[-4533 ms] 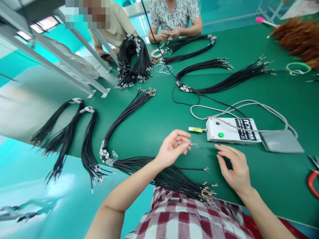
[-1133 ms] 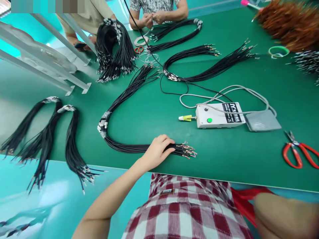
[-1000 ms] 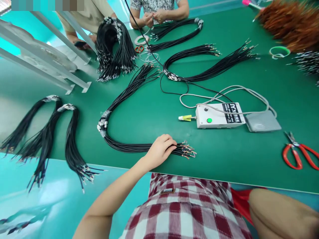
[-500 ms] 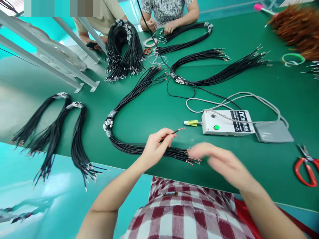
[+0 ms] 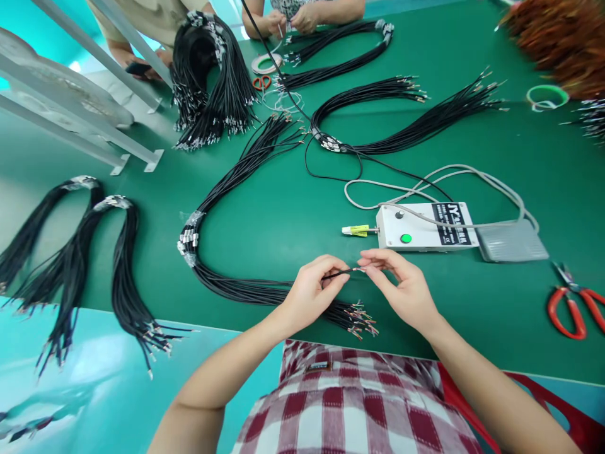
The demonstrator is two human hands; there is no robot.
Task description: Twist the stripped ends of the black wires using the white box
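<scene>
My left hand (image 5: pixel 317 287) pinches one black cable (image 5: pixel 336 273) close to its stripped end, which points right. The thumb and fingers of my right hand (image 5: pixel 399 285) close on the thin bare wires at that end. Below my left hand lies a bundle of black cables (image 5: pixel 246 289), curved in a U and wrapped with clear tape (image 5: pixel 189 238) at its bend. Its loose ends (image 5: pixel 362 320) show reddish wire tips. Just beyond my right hand sits a white box (image 5: pixel 425 226) with a green button and a yellow-and-white tip on its shaft.
Red-handled pliers (image 5: pixel 574 302) lie at the right, near a grey pedal (image 5: pixel 513 241). More black cable bundles (image 5: pixel 397 120) spread across the green table (image 5: pixel 274 214). Metal legs (image 5: pixel 89 135) stand at the left. Two other people sit across, one with hands (image 5: pixel 293 19) on a thin item.
My right hand has come left and up to the cable end and closed on its wires. My left hand still holds the cable. The whole view has shifted slightly.
</scene>
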